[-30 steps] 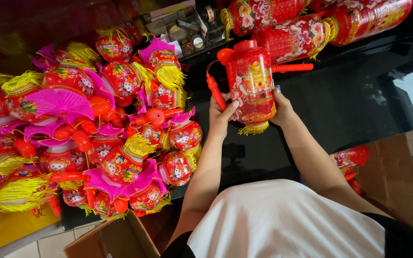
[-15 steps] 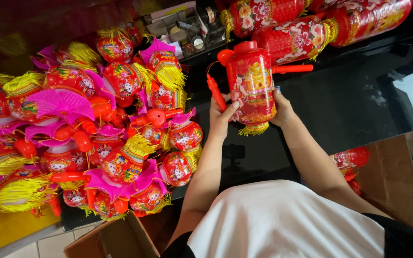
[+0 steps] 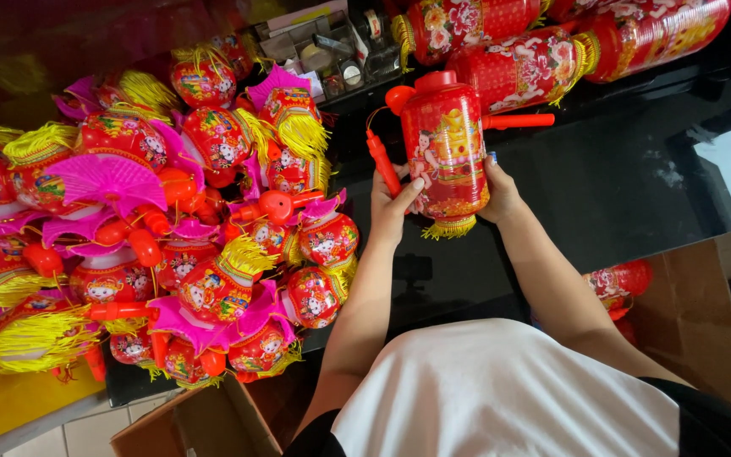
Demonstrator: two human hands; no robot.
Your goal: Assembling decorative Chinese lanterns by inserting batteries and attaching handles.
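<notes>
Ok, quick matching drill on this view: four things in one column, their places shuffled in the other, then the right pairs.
Things:
1. cylindrical red lantern
2. pile of small lanterns
3. cardboard box
4. large lanterns lying down

Places:
A. bottom edge, below the pile
B. between left hand and right hand
C. top, behind the held one
D. left of the black tabletop

Pairs: 1-B, 2-D, 3-A, 4-C
</notes>
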